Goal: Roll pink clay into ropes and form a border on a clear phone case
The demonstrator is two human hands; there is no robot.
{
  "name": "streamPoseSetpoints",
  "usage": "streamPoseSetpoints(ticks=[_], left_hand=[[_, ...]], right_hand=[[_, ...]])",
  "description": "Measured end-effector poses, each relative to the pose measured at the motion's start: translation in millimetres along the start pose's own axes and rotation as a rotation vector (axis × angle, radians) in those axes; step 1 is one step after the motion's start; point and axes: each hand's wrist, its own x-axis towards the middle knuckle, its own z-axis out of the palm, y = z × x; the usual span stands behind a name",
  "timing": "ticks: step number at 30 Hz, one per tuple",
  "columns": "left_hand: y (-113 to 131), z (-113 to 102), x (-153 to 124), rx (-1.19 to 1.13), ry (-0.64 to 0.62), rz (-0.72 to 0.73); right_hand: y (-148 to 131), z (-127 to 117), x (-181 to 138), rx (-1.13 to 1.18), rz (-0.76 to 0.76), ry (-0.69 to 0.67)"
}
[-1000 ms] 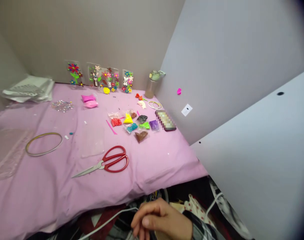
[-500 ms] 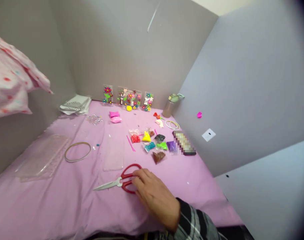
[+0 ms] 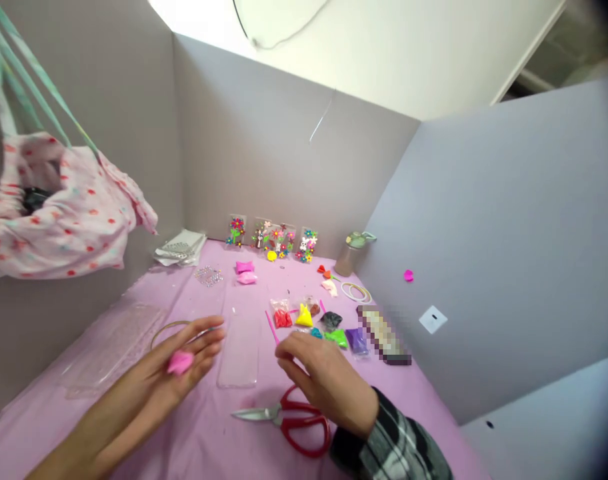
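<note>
My left hand (image 3: 181, 367) is palm up with its fingers stretched out, and a small pink clay piece (image 3: 181, 362) lies in it. My right hand (image 3: 329, 380) is over the table, palm down, its fingers bent and tips together; whether anything is in them is hidden. By its fingertips is a thin pink stick tool (image 3: 271, 325). Red-handled scissors (image 3: 304, 423) lie under and beside my right hand, blades pointing left. Between my hands lies a clear phone case (image 3: 239, 353). Beyond my right hand are bags of red clay (image 3: 283, 317), yellow clay (image 3: 304, 316) and other colours.
Decorated clear cases (image 3: 237, 232) stand along the back wall. A bottle (image 3: 348, 257), white rings (image 3: 356, 292) and a phone (image 3: 384, 335) are at the right. Clear plastic sheets (image 3: 109, 347) and a hoop (image 3: 159, 332) lie left. A spotted cloth bag (image 3: 79, 207) hangs at upper left.
My left hand has come into view with pink clay on its palm. My right hand has left the scissors' handles and moved forward; the scissors sit further right and turned. The view has tilted up.
</note>
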Motion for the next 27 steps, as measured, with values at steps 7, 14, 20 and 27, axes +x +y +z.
streamPoseSetpoints(ticks=[7,14,20,27], left_hand=[[-9.4,77.0,67.4,-0.317,-0.256,-0.162],[-44.3,53.3,79.0,-0.229,-0.226,-0.146],[-60.2,45.9,82.4,0.006,-0.256,0.075],[-56.4,39.6,89.7,0.062,-0.213,0.163]], right_hand=[[1.8,54.7,57.4,0.149,-0.151,0.556],[22.3,102.2,63.1,0.022,-0.14,0.4],[25.9,93.7,61.1,0.255,0.015,0.611],[19.2,83.8,59.9,0.268,-0.101,0.64]])
